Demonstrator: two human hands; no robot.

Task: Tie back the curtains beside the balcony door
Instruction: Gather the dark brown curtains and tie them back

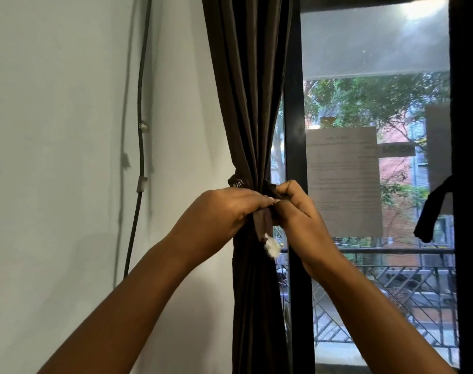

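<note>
The dark brown curtain (250, 103) hangs gathered into a narrow bunch between the pale wall (68, 130) and the black door frame (293, 130), cinched at mid-height by a matching tie-back band (236, 182). The left hand (224, 209) has its fingers curled over the band's loose end (262, 225), which hangs down to a white tip, while the right hand (294, 209) pinches the band against the bunched cloth just beside it, the two hands touching

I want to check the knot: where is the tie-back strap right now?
In the head view, centre: the tie-back strap wraps the gathered brown curtain, pinched between left hand and right hand, just left of the black door frame.
</note>
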